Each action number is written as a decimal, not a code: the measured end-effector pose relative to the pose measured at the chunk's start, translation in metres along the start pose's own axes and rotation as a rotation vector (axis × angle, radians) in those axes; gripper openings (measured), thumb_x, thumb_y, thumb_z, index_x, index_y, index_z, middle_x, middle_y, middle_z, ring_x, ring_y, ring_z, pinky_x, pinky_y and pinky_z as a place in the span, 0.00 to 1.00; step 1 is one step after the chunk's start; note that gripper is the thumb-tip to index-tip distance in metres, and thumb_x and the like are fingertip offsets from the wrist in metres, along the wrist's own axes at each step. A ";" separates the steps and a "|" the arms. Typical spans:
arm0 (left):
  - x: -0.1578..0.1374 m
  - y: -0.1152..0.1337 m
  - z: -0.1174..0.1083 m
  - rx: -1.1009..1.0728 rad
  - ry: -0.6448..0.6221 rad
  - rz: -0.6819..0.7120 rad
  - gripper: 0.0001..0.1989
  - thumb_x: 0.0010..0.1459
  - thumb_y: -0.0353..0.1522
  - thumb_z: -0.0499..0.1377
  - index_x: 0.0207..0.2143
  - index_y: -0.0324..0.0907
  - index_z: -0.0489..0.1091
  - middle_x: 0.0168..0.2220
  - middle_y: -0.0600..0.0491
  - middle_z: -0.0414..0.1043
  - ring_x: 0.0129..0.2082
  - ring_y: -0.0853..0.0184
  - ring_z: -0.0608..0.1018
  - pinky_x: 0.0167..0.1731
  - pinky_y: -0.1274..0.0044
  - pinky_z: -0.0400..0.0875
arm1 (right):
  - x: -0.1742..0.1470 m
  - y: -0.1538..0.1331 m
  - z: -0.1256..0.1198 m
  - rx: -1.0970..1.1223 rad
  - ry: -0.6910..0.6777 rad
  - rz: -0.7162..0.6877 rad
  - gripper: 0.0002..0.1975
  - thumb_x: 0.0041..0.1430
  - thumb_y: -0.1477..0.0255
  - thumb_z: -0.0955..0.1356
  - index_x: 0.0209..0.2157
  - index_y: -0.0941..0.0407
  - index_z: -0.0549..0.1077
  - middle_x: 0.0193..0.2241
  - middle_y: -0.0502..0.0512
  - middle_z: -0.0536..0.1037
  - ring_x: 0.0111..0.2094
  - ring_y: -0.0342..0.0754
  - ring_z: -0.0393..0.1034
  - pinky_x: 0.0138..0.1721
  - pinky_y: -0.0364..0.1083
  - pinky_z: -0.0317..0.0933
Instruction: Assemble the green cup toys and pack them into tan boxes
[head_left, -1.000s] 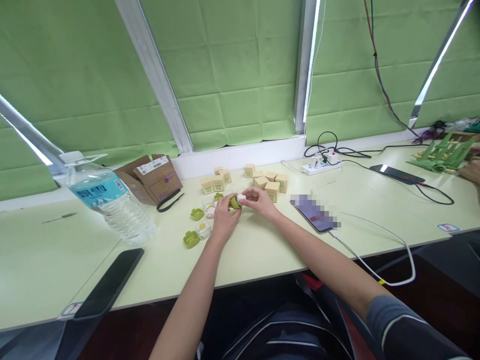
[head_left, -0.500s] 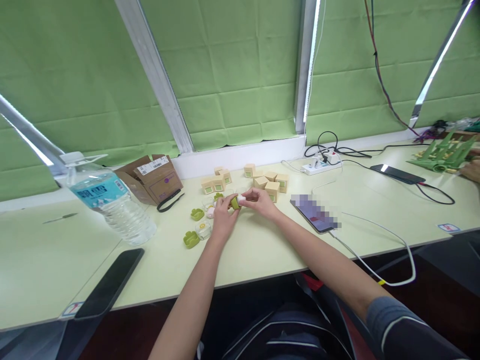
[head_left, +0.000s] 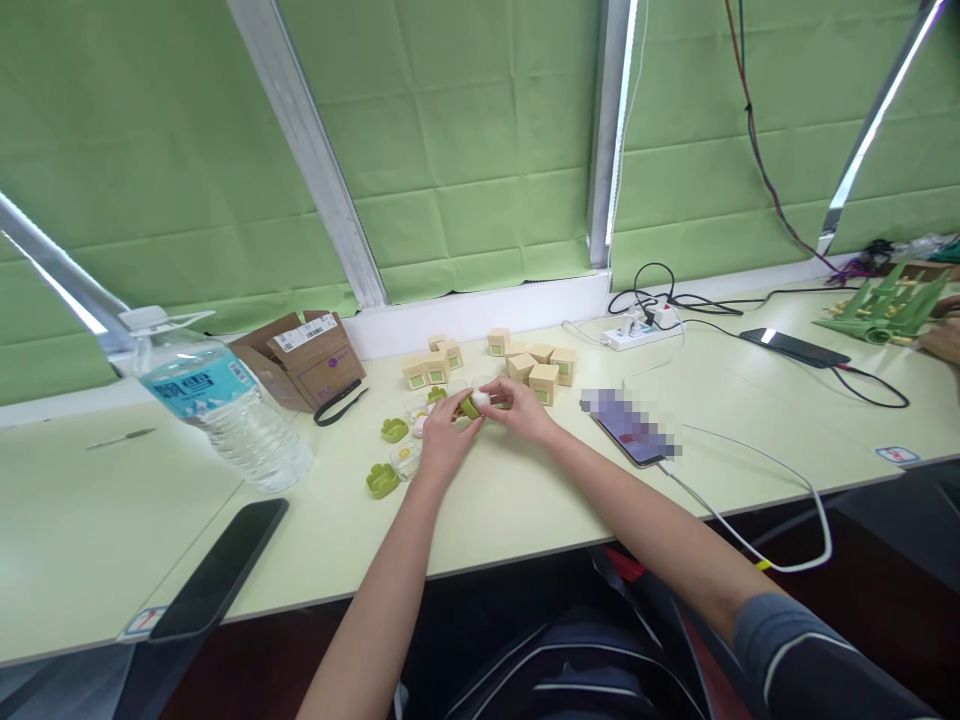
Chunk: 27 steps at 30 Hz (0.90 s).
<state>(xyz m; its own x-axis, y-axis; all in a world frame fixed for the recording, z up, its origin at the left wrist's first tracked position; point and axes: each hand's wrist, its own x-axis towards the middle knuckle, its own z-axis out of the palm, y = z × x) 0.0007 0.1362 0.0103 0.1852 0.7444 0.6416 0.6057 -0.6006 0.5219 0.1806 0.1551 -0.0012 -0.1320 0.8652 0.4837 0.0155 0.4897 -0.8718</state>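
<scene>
Above the table, my left hand is closed around a small green cup-like piece. A small white rounded piece, pinched by the fingertips of my right hand, meets the green one; my fingers hide how far it sits inside. Left of my hands lie green flower-shaped pieces and a clear piece with a yellow spot. A pinkish-white piece rests just beside my left fingers.
Small tan boxes stand behind my hands. A water bottle, an open carton and a dark phone are at left. To the right are a charging phone, a power strip and another person's hand by a green model.
The white piece has shifted very slightly between my fingers, against the green piece. Both hands stay in nearly the same place.
</scene>
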 end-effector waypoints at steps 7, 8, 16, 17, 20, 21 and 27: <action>0.001 -0.003 0.002 -0.082 -0.011 -0.079 0.17 0.64 0.32 0.55 0.53 0.44 0.73 0.48 0.47 0.77 0.44 0.62 0.79 0.48 0.68 0.75 | -0.002 -0.002 0.000 -0.047 -0.010 -0.026 0.15 0.53 0.62 0.74 0.41 0.53 0.76 0.40 0.55 0.81 0.42 0.49 0.77 0.48 0.52 0.73; 0.002 -0.004 0.002 -0.078 -0.008 -0.094 0.16 0.65 0.34 0.55 0.53 0.44 0.74 0.48 0.47 0.78 0.43 0.62 0.79 0.48 0.67 0.75 | -0.003 -0.003 0.001 -0.045 -0.018 -0.030 0.15 0.53 0.61 0.74 0.41 0.53 0.77 0.40 0.54 0.81 0.42 0.49 0.76 0.48 0.51 0.74; 0.002 -0.001 0.000 -0.103 -0.030 -0.129 0.17 0.66 0.40 0.55 0.52 0.44 0.74 0.46 0.47 0.79 0.41 0.62 0.80 0.45 0.69 0.75 | -0.007 -0.009 0.004 -0.066 -0.052 -0.069 0.16 0.55 0.60 0.73 0.42 0.52 0.77 0.42 0.54 0.80 0.45 0.49 0.76 0.50 0.52 0.74; 0.002 0.001 -0.001 -0.107 -0.038 -0.130 0.17 0.66 0.40 0.54 0.51 0.45 0.75 0.45 0.48 0.80 0.40 0.62 0.80 0.45 0.69 0.75 | -0.007 -0.010 0.004 -0.078 -0.053 -0.077 0.15 0.56 0.59 0.73 0.42 0.52 0.77 0.42 0.54 0.81 0.45 0.49 0.76 0.50 0.52 0.74; 0.002 0.003 -0.002 -0.102 -0.060 -0.138 0.16 0.67 0.41 0.54 0.49 0.45 0.74 0.40 0.50 0.80 0.37 0.63 0.80 0.43 0.70 0.74 | -0.007 -0.009 0.003 -0.124 -0.071 -0.105 0.14 0.59 0.59 0.71 0.42 0.51 0.77 0.42 0.53 0.81 0.44 0.50 0.76 0.51 0.53 0.73; 0.002 0.003 -0.003 -0.094 -0.064 -0.140 0.15 0.67 0.41 0.54 0.48 0.45 0.74 0.38 0.51 0.80 0.37 0.62 0.80 0.43 0.70 0.74 | -0.007 -0.008 0.003 -0.140 -0.075 -0.117 0.14 0.59 0.59 0.71 0.43 0.51 0.77 0.42 0.53 0.81 0.44 0.49 0.76 0.51 0.53 0.72; 0.003 0.004 -0.004 -0.068 -0.032 -0.138 0.13 0.66 0.40 0.54 0.45 0.45 0.74 0.37 0.52 0.80 0.35 0.63 0.81 0.41 0.72 0.73 | -0.006 -0.003 0.003 -0.199 -0.058 -0.151 0.16 0.58 0.62 0.72 0.48 0.50 0.76 0.45 0.52 0.81 0.47 0.50 0.76 0.52 0.52 0.72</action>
<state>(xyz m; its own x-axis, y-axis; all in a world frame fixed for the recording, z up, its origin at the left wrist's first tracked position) 0.0009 0.1345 0.0163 0.1286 0.8296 0.5434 0.5735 -0.5092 0.6417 0.1784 0.1481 -0.0013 -0.2043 0.7758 0.5970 0.1854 0.6294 -0.7546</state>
